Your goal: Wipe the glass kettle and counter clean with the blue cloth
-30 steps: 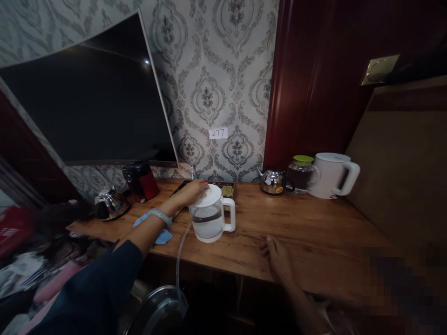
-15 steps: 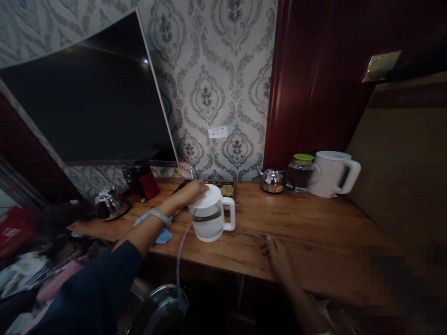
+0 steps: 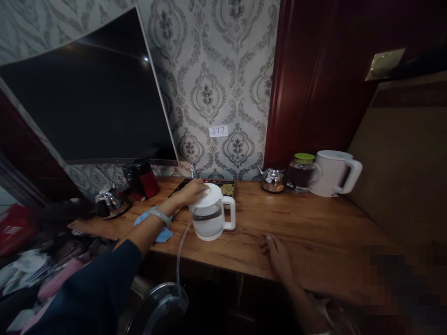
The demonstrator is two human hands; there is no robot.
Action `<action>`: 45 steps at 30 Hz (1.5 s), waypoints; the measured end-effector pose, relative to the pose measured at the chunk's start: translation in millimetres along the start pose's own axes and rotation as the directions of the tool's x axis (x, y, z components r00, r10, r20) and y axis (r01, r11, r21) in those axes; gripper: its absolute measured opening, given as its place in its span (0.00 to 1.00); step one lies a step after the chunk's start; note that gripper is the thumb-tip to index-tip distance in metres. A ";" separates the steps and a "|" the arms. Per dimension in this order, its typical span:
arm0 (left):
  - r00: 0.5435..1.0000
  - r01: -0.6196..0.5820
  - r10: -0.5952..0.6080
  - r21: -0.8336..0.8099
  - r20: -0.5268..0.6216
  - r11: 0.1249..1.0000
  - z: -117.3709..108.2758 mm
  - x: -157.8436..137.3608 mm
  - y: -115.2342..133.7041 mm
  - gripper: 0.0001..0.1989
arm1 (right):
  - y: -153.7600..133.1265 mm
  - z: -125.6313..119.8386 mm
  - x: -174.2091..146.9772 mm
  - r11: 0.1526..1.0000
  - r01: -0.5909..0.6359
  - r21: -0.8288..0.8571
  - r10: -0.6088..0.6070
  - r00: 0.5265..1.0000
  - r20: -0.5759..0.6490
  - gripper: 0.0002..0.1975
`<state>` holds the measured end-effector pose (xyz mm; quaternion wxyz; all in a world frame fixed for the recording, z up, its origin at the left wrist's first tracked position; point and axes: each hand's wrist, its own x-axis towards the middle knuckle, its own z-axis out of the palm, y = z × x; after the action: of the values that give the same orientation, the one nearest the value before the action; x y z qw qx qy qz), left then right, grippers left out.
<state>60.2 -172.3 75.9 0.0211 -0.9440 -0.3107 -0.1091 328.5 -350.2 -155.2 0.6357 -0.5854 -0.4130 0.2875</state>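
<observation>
A clear glass kettle (image 3: pixel 207 224) with a white lid (image 3: pixel 211 195) and a white handle stands upright near the front of the wooden table, partly filled with water. My left hand (image 3: pixel 193 191) lies at the left side of the lid, its fingers bent onto it; the fingertips are partly hidden. My right hand (image 3: pixel 275 251) rests at the table's front edge, right of the kettle, with loosely bent fingers apart and nothing in them. Beside the kettle, a clear hose (image 3: pixel 179 260) hangs over the edge into a metal basin (image 3: pixel 159 291) below.
Behind the kettle lies a black-and-gold cooktop (image 3: pixel 228 188) with a tap. A small steel teapot (image 3: pixel 273 180), a green-lidded jug (image 3: pixel 301 174) and a white pitcher (image 3: pixel 331 174) stand at the right. Leftward are a blue cloth (image 3: pixel 164 235), a red-black appliance (image 3: pixel 141 180) and a steel kettle (image 3: pixel 111 202).
</observation>
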 end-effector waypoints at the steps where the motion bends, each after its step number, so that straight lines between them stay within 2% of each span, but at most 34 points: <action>1: 1.000 -0.002 0.001 -0.020 -0.013 1.000 1.9 -1.9 -0.6 0.16 | -0.3 0.0 -0.1 1.000 0.004 0.000 -0.004 1.000 0.002 0.33; 6: 0.996 0.031 -0.039 -0.108 -0.077 0.994 15.7 -6.0 -5.6 0.25 | -2.4 -0.3 -0.5 1.000 0.022 -0.022 -0.022 1.000 0.000 0.32; 11: 0.991 0.112 -0.122 -0.145 -0.061 0.983 25.0 -0.5 -9.9 0.31 | -3.1 -0.6 -0.8 1.000 -0.005 -0.028 0.005 1.000 -0.010 0.34; 24: 0.987 0.136 -0.145 -0.132 -0.069 0.982 31.2 0.4 -5.3 0.28 | -4.0 -3.8 -2.9 0.997 -0.030 -0.077 0.031 0.999 0.011 0.33; 33: 0.978 0.183 -0.195 -0.140 -0.076 0.973 29.9 -1.4 0.1 0.26 | 4.6 -3.1 -0.5 0.995 -0.002 -0.098 0.001 1.000 -0.010 0.33; 37: 0.972 0.189 -0.213 -0.202 -0.100 0.961 31.9 -1.1 -1.2 0.26 | -0.7 -2.7 0.7 0.991 0.012 -0.130 -0.013 1.000 -0.005 0.34; 39: 0.956 0.195 -0.245 -0.278 -0.158 0.941 34.9 -2.1 -1.4 0.25 | -3.9 -3.2 1.4 0.993 0.006 -0.119 -0.006 1.000 0.003 0.33; 41: 0.921 0.193 -0.292 -0.350 -0.257 0.917 39.5 -6.9 0.6 0.25 | -5.8 -3.9 3.2 0.997 -0.014 -0.079 0.015 1.000 0.009 0.32; 45: 0.798 0.205 -0.407 -0.434 -0.445 0.877 57.6 -35.4 10.3 0.28 | -11.1 1.1 12.5 0.998 0.025 -0.061 -0.023 0.999 0.028 0.28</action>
<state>49.7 -195.0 12.2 -0.0884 -0.8008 -0.4184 -0.4193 332.4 -340.7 -142.0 0.6152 -0.5957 -0.4371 0.2749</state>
